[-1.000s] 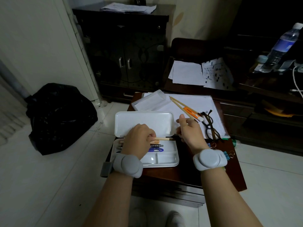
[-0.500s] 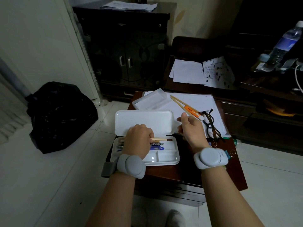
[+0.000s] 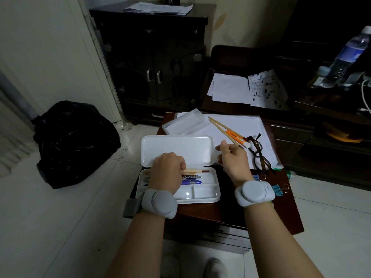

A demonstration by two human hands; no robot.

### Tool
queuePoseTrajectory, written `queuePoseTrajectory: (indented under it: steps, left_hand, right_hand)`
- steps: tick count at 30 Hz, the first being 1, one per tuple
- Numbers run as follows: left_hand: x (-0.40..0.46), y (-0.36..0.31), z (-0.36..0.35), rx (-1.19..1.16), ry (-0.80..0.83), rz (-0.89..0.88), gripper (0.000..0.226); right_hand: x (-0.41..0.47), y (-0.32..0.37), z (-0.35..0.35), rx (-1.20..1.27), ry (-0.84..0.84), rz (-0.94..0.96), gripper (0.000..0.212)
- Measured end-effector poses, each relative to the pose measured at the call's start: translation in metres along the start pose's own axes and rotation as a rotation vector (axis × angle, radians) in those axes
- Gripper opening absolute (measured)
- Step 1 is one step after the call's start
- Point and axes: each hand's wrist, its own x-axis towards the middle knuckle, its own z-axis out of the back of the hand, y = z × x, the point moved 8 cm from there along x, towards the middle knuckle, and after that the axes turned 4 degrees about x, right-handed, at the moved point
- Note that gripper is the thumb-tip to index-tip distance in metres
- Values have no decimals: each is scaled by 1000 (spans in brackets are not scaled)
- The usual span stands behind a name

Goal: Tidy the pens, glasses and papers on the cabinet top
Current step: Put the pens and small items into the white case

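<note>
Hands work over a small dark wooden cabinet top point(image 3: 230, 213), seen from above; each wrist wears a smooth grey rounded band. Left hand point(image 3: 166, 171) lies knuckles up inside an open white plastic pencil case point(image 3: 200, 195), fingers curled over a pale wooden pencil point(image 3: 197, 171) with a dark red tip; whether the fingers actually pinch it cannot be told. Just below those fingers, in the same long compartment, lie a patterned metal-looking pen point(image 3: 190, 176) and a glossy blue pen point(image 3: 191, 182); the smaller compartments nearer the wrist are smooth and bare. The case's flat rounded lid point(image 3: 176, 149) stands open just beyond the knuckles.

Right hand point(image 3: 233, 159) is raised beside the lid, thumb and fingers pinched on the lower ends of two slim pale wooden sticks point(image 3: 218, 127) and an orange and white pen point(image 3: 236, 137); the bundle slants away from the grip, up and to the left. Beneath and beyond this grip lies a flat stack of white papers point(image 3: 241, 125); a clear rectangular plastic box point(image 3: 184, 123) sits on its far left corner. Dark-framed glasses point(image 3: 259, 155), arms folded out, lie on the papers just right of the grip; blue binder clips point(image 3: 278, 190) sit beside the right wrist.

Farther off, loose printed sheets point(image 3: 247, 89) rest on a second dark surface; a crumpled black plastic bag point(image 3: 74, 141) sits on the pale tiled floor to the left.
</note>
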Motion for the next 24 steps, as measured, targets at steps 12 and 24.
queuePoseTrajectory:
  steps: [12, 24]
  left_hand:
    - [3, 2, 4, -61, 15, 13, 21]
    - [4, 3, 7, -114, -37, 25, 18]
  right_hand:
    - [21, 19, 17, -387, -235, 213, 22]
    - [58, 15, 7, -970, -101, 185, 30]
